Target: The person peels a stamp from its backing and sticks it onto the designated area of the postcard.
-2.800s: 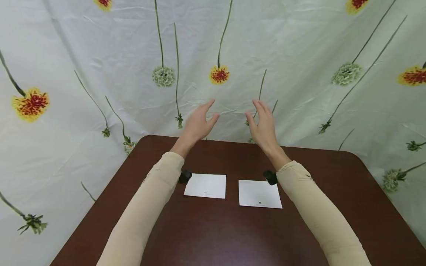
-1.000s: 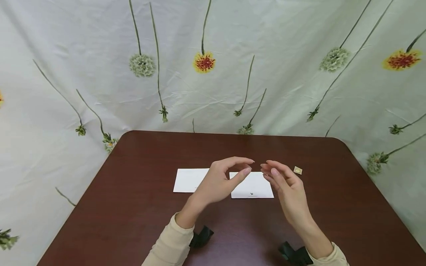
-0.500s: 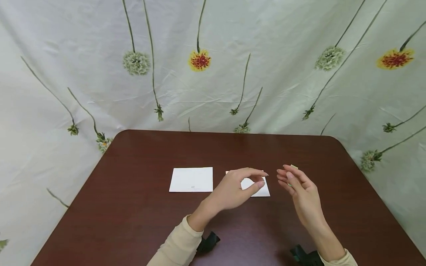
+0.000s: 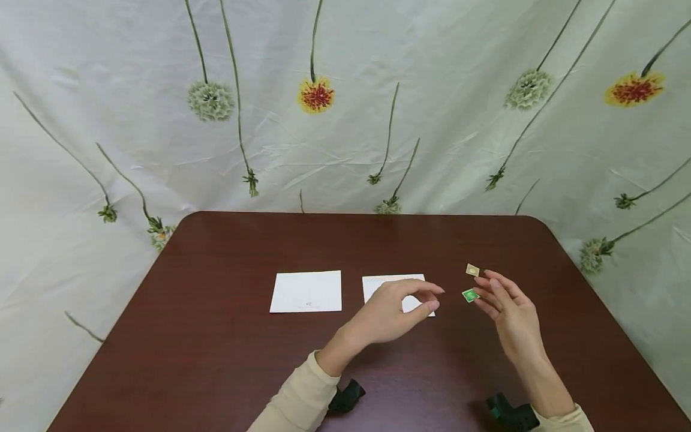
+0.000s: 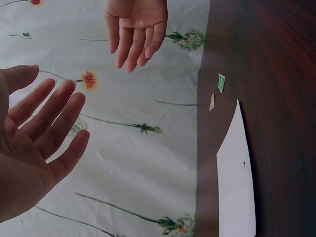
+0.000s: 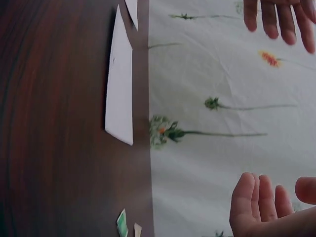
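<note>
Two small stamp-like squares, one green (image 4: pixel 470 295) and one pale yellow (image 4: pixel 472 270), lie on the table to the right of two white envelopes. My right hand (image 4: pixel 513 318) hovers with loosely bent fingers beside these squares, holding nothing; in the head view its fingertips come close to the green one. My left hand (image 4: pixel 391 309) hangs over the right envelope (image 4: pixel 378 283) and hides part of it, its fingers relaxed and nothing between them. The left envelope (image 4: pixel 306 291) lies flat, fully visible. Both wrist views show the hands raised above the tabletop.
The dark brown table (image 4: pixel 216 348) has rounded far corners. Behind it hangs a pale cloth (image 4: pixel 259 54) printed with flowers. Black wrist devices sit at the left wrist (image 4: pixel 346 397) and the right wrist (image 4: pixel 511 414).
Both hands came down from above the table's far edge and then drifted right. The green and yellow squares, hidden or partly hidden before, now show beside the right fingertips. The head view shifted slightly.
</note>
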Demonstrator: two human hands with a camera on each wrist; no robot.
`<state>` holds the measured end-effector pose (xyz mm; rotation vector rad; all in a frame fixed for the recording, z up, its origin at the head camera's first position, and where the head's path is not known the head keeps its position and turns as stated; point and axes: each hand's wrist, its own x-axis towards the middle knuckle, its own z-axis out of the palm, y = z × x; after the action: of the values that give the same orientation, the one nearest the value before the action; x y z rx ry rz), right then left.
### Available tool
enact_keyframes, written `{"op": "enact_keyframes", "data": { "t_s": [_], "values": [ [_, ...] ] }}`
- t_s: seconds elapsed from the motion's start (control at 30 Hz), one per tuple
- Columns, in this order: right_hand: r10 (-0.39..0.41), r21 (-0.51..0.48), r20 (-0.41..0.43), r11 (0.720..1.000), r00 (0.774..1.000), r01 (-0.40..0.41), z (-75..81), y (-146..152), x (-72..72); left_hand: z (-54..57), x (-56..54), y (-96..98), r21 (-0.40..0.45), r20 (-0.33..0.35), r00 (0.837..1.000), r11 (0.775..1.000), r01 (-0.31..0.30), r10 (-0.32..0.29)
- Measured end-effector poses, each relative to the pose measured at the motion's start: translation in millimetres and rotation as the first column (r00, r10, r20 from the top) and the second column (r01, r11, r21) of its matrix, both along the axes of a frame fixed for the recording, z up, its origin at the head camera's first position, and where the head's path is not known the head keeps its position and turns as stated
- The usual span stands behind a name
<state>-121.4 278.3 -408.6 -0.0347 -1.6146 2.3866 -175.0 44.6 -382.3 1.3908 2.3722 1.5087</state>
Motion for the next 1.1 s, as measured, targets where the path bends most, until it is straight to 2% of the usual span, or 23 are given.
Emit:
{"op": "enact_keyframes", "data": {
  "t_s": [0.2, 0.33, 0.43, 0.53, 0.67, 0.8, 0.97, 1.1],
  "values": [
    [-0.012, -0.05, 0.126, 0.999, 0.992, 0.018, -10.8, 23.7, -1.5, -4.8, -0.6, 2.7, -0.002, 0.007, 1.0, 1.0, 0.006, -0.006],
    [0.016, -0.078, 0.25, 0.997, 0.968, 0.004, -17.8, 39.4, -6.1, -5.9, -1.2, 2.7, 0.001, 0.015, 1.0, 1.0, 0.001, -0.001],
    [0.033, -0.049, 0.366, 0.999, 0.93, -0.016, -21.8, 50.4, -10.6, -6.4, -2.1, 2.1, 0.012, 0.026, 1.0, 1.0, -0.001, 0.0],
    [0.048, 0.036, 0.482, 0.997, 0.875, -0.074, -26.6, 59.2, -16.6, -6.9, -3.5, 2.1, 0.018, 0.03, 1.0, 1.0, -0.002, 0.002],
    [0.056, 0.145, 0.579, 0.975, 0.813, -0.17, -33.7, 64.5, -25.7, -7.0, -5.0, 2.5, 0.02, 0.04, 0.999, 1.0, -0.003, 0.002],
    [0.051, 0.182, 0.622, 0.961, 0.781, -0.208, -37.5, 65.8, -33.2, -6.7, -5.5, 2.1, 0.02, 0.055, 0.998, 1.0, 0.001, -0.002],
    [0.057, 0.158, 0.641, 0.966, 0.765, -0.205, -39.9, 66.7, -41.1, -6.1, -6.6, 1.2, 0.021, 0.076, 0.997, 1.0, -0.009, 0.007],
    [0.022, 0.191, 0.66, 0.962, 0.751, -0.196, -41.2, 65.9, -47.4, -6.7, -7.5, 0.8, 0.024, 0.087, 0.996, 1.0, -0.013, 0.011]
  ]
}}
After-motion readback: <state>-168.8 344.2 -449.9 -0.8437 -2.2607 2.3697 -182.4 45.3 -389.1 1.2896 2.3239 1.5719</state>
